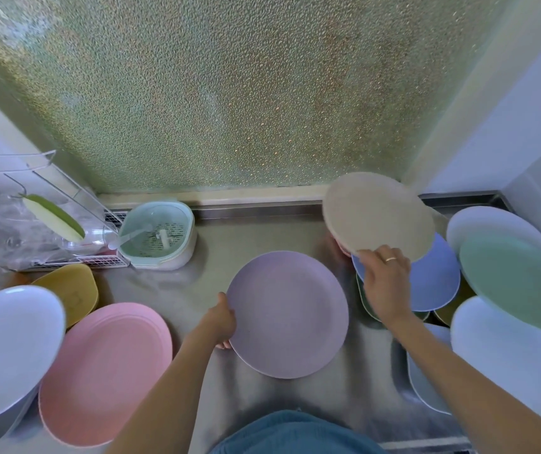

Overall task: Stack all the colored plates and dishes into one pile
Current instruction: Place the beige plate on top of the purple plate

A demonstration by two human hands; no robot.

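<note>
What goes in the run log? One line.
left hand grips purple plate | right hand lifts beige plate | pile unbuilt

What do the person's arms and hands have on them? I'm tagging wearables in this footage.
Both forearms are bare, with no sleeves, gloves or watch in view. The right hand wears a plain gold-coloured ring on one finger. The left hand shows no jewellery on its visible side.

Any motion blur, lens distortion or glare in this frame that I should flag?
Head view: the beige plate held by the right hand is smeared at its edges; wide-angle bending stretches the plates near both sides; soft light through the textured window, with dull reflections on the steel counter.
</note>
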